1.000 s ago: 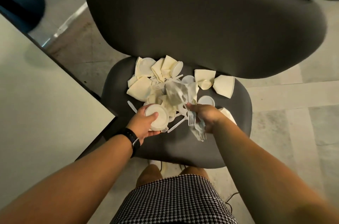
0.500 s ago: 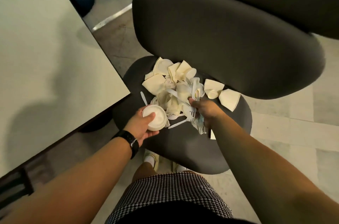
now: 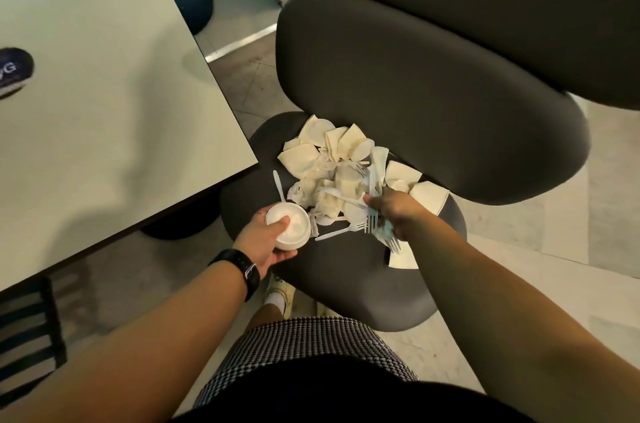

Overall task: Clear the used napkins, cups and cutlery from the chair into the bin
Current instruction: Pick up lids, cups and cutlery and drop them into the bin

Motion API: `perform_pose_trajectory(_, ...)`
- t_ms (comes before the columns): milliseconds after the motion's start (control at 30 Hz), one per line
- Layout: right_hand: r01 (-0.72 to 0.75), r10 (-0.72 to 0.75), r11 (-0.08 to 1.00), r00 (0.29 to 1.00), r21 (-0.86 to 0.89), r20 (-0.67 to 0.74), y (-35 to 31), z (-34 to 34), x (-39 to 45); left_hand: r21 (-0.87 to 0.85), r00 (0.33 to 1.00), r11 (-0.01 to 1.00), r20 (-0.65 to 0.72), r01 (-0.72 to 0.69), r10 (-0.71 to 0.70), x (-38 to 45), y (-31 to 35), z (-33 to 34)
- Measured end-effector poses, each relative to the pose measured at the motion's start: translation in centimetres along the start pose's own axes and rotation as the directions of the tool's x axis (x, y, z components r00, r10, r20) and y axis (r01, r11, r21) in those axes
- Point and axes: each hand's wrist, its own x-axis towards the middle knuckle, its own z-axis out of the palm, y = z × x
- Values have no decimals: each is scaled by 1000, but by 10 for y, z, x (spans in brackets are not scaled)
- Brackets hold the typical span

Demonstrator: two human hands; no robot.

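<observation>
A dark grey chair seat (image 3: 346, 277) carries a heap of cream napkins (image 3: 332, 149), white paper cups and white plastic cutlery. My left hand (image 3: 263, 246) grips a stack of white cups (image 3: 289, 227) at the seat's left front. My right hand (image 3: 394, 211) is closed around a bunch of plastic forks (image 3: 381, 232), their tines pointing down toward me. A loose fork (image 3: 341, 232) lies between my hands, and a white spoon (image 3: 278, 185) lies at the heap's left. More napkins (image 3: 429, 196) rest at the right under the backrest. No bin is in view.
A pale table (image 3: 104, 111) fills the left, its corner close to the seat. The chair's large backrest (image 3: 433, 93) overhangs the heap. A dark round label (image 3: 14, 71) sits on the table. Tiled floor (image 3: 554, 267) lies to the right; my feet stand under the seat.
The view has swung so the table fills more of the left. My right hand has reached a little further into the heap with the forks; my left hand still holds the cups.
</observation>
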Motion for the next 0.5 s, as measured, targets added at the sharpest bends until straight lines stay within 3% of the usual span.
perform_pose_trajectory(300,158,-150,961,987,-227,53,-9,21,-23,-39,999,998,-5,-47,47,-5,17,2)
perform_pose_trajectory(500,269,-242,923,962,-277,128,-26,48,-51,-119,997,990,-36,-74,70,-18,19,-25)
